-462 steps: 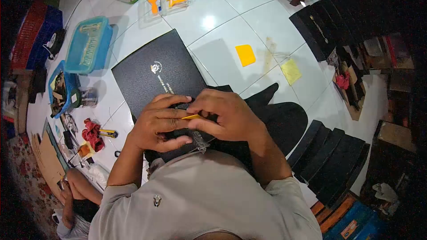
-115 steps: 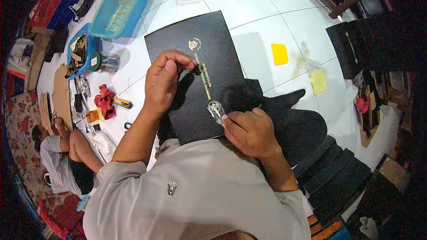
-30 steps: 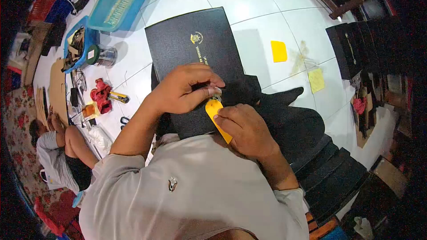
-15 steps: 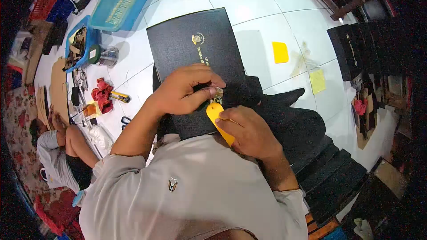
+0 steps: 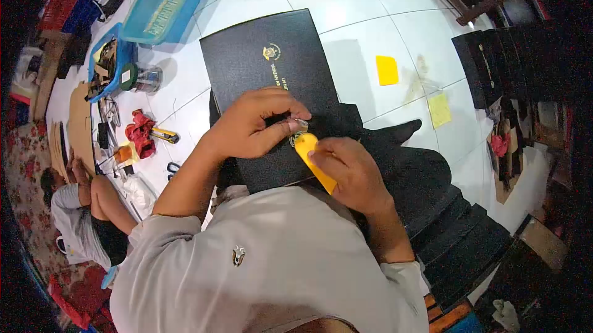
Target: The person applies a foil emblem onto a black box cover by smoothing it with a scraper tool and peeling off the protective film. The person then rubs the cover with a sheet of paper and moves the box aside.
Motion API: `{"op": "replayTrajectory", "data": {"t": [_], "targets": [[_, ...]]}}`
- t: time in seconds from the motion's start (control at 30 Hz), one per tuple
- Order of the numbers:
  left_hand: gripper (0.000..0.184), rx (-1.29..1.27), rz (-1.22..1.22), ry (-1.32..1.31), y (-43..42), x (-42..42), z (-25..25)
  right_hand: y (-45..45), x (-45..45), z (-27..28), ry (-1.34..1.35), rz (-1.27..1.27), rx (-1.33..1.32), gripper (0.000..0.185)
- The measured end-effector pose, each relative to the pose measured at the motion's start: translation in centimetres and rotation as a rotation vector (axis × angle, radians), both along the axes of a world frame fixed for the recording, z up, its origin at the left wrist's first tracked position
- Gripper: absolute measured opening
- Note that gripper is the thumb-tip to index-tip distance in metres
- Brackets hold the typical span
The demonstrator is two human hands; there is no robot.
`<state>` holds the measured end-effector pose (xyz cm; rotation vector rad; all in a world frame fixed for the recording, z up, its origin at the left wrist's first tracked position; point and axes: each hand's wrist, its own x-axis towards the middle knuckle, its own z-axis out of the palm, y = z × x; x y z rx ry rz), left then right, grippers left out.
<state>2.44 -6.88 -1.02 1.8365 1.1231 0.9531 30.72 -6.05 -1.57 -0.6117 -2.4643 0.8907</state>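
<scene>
A black folder with gold lettering and emblems lies across my lap. Over its lower half, my left hand pinches a small piece of clear film between thumb and fingers. Just below the film a round emblem partly shows. My right hand grips a yellow scraper, its rounded end close to the emblem and to my left fingertips. The folder's middle lettering is hidden under my left hand.
On the floor are a yellow square tool, a yellow paper, a blue container, a jar, a red cloth and a cutter. Black folders are stacked at right. Another person sits at far left.
Earlier my left hand was raised and open above the folder; now it pinches film lower down. The yellow scraper is back in my right hand and has just shifted slightly right.
</scene>
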Motion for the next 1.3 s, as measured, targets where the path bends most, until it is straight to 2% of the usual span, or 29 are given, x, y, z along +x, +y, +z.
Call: {"op": "replayTrajectory", "data": {"t": [0.13,0.2,0.43,0.63,0.8,0.93,1.03,1.2,1.23,1.3], "targets": [[0.016,-0.021,0.011,0.007,-0.1,-0.1,0.4,-0.2,0.1,0.0,0.011,-0.038,-0.014,0.037],[0.016,-0.029,0.012,-0.005,-0.1,-0.1,0.5,-0.4,0.8,0.3,-0.028,0.052,-0.094,0.037],[0.017,-0.031,0.006,0.002,0.0,0.1,0.2,-0.4,-0.1,-0.5,0.03,0.006,-0.009,0.039],[0.018,-0.067,0.006,0.021,-0.2,-0.2,0.5,-0.1,0.2,-0.2,0.005,0.145,-0.074,0.042],[0.018,-0.117,-0.011,0.049,-0.1,-0.1,0.5,-0.3,-0.6,0.1,-0.024,0.091,-0.082,0.051],[0.02,-0.115,0.01,0.048,-0.3,-0.3,0.7,-0.4,-0.9,0.1,-0.014,0.113,-0.05,0.052],[0.021,-0.099,0.013,0.041,-0.4,-0.3,0.6,0.2,-0.1,1.0,0.04,0.171,-0.072,0.044],[0.023,-0.113,0.004,0.047,-0.3,-0.2,0.9,1.0,-0.1,2.9,0.213,0.025,-0.226,0.025],[0.025,-0.115,0.005,0.036,-0.3,-0.2,0.9,1.1,-0.2,2.7,0.215,0.025,-0.225,0.025],[0.026,-0.115,0.007,0.027,-0.4,-0.2,1.0,1.5,-0.9,1.9,0.283,-0.161,-0.202,0.035]]}}
